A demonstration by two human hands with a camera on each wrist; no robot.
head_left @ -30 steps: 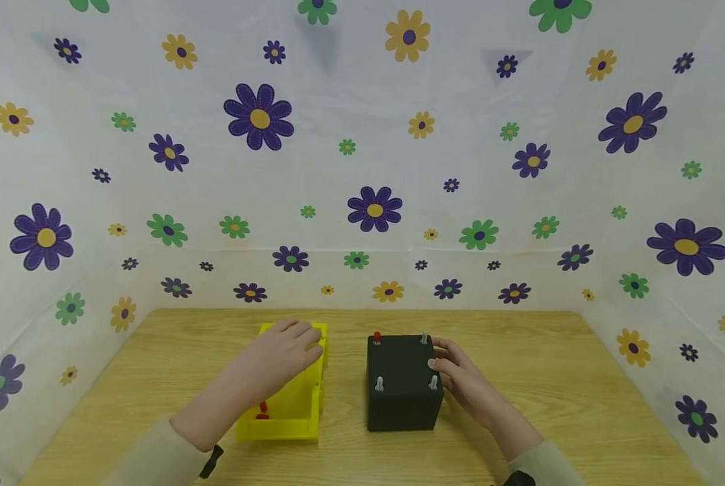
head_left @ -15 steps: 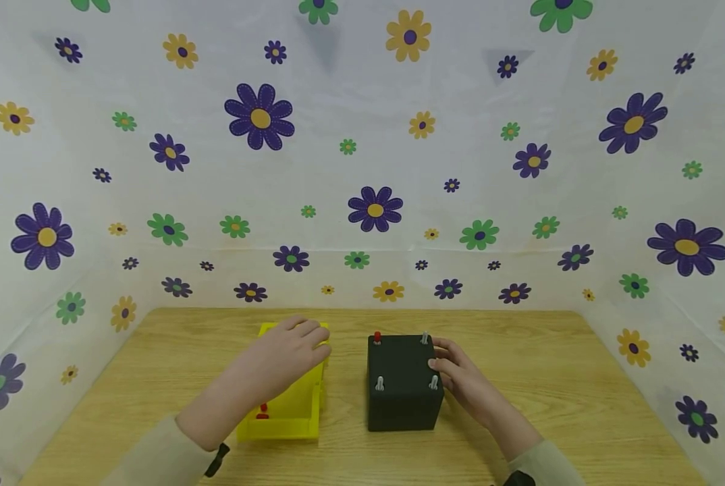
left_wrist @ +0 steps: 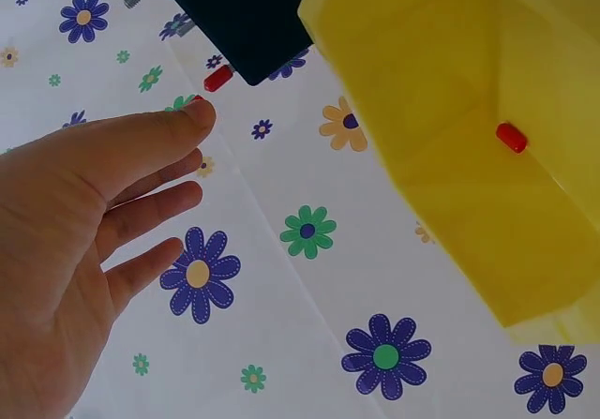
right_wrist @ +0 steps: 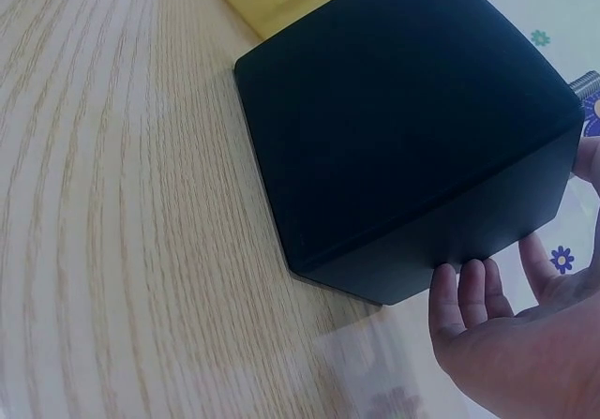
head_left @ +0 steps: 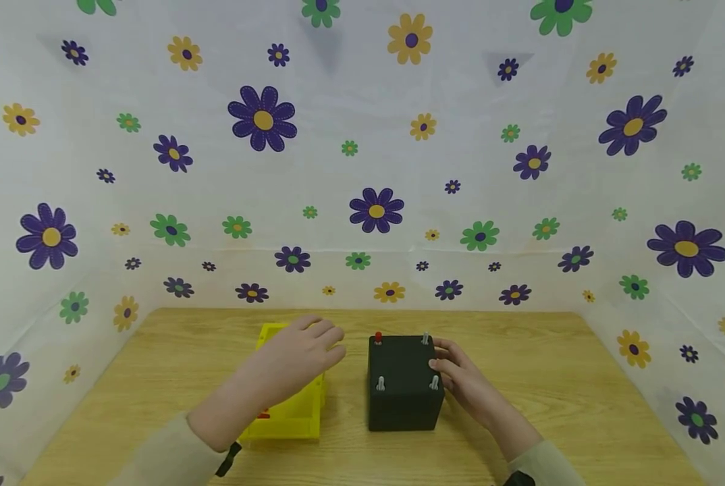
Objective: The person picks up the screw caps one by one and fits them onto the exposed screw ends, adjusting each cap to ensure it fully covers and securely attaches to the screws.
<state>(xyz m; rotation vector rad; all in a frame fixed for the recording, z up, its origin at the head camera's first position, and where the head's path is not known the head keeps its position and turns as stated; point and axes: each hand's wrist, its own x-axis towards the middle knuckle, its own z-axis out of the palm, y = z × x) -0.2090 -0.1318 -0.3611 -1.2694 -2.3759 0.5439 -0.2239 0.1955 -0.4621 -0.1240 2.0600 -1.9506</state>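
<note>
A black box [head_left: 404, 398] stands on the wooden table [head_left: 557, 378]. On its top stand a red peg [head_left: 378, 337] at the far left corner and three grey bolts [head_left: 434, 383]. My right hand [head_left: 456, 374] rests against the box's right side, fingers fairly straight; its fingers [right_wrist: 469, 292] touch the box [right_wrist: 403, 128] in the right wrist view. My left hand [head_left: 310, 347] hovers flat between the yellow bin [head_left: 286, 418] and the box, holding nothing. In the left wrist view the left hand [left_wrist: 112, 194] is spread, near the box's red peg [left_wrist: 217, 79].
A loose red peg [head_left: 264, 414] lies in the yellow bin, also visible as the peg [left_wrist: 511, 138] in the left wrist view. Flowered cloth walls [head_left: 374, 209] close off the table at the back and both sides.
My left hand has drifted right, from over the yellow bin towards the black box. The right hand and the box have stayed put.
</note>
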